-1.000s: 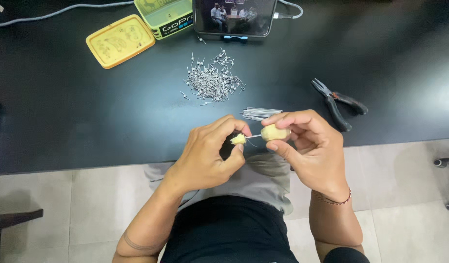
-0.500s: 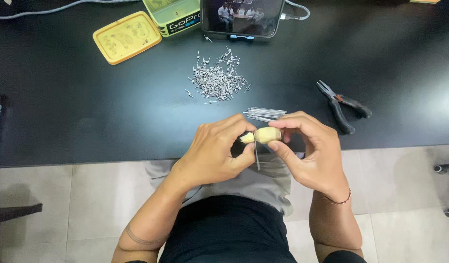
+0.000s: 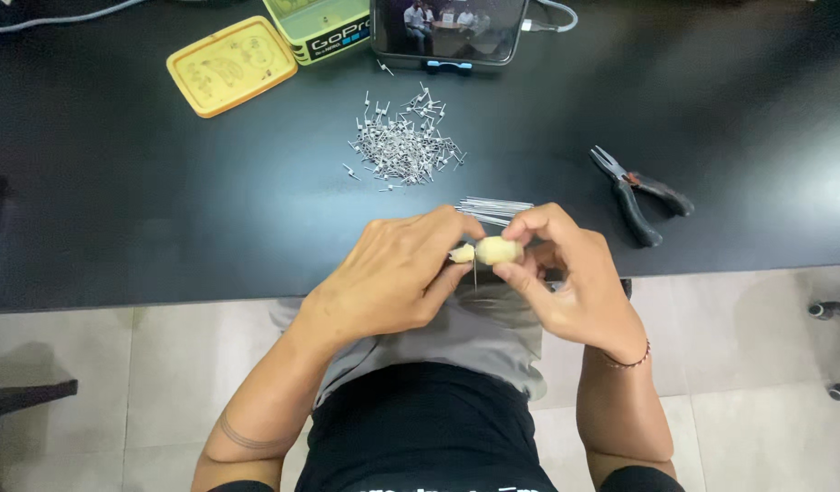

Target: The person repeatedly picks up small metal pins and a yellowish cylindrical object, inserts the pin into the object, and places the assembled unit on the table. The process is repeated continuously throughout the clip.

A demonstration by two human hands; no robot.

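Left hand (image 3: 397, 278): pinching pale lump (image 3: 493, 251) – thin wire (image 3: 475, 273) hanging below.
Right hand (image 3: 566, 273): gripping same lump, at desk's (image 3: 164, 200) near edge.

Around the pile of small metal pins (image 3: 404, 146) the black table (image 3: 128, 200) lies bare to the left and right. Behind it stand a phone (image 3: 449, 29) and yellow lid (image 3: 232, 66); pliers (image 3: 637, 193) lie well right.

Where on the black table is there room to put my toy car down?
Bare table lies left of the pin pile, below the yellow lid. More lies right of the pliers. It is crowded from the pins to the hands, by the wire bundle.
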